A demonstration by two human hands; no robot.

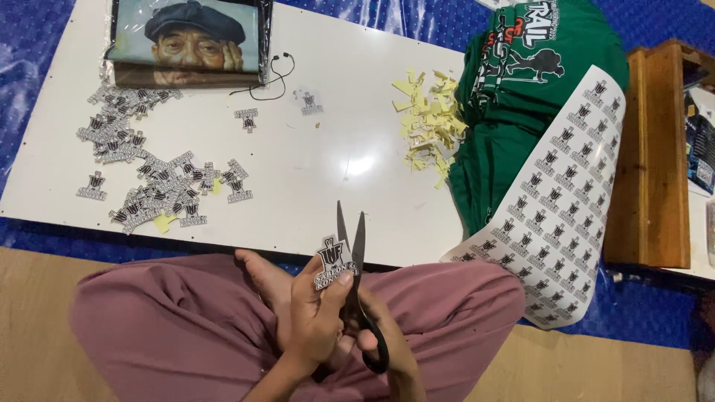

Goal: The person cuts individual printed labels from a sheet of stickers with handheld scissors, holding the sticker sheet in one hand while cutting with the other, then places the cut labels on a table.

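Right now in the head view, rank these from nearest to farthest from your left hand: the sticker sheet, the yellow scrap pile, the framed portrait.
From the left hand:
1. Sticker sheet, draped to the right.
2. Yellow scrap pile, up and right on the white board.
3. Framed portrait, at the board's far left end.

One camera only is looking on, worn on the person's head and tilting steeply down and forward; it is sitting close above the crossed legs in mauve trousers [186, 327], which are filling the lower edge; further out it is taking in the low white rectangular table [313, 156] lying across the frame, with the blue patterned floor mat [45, 37] showing beyond its far corners.
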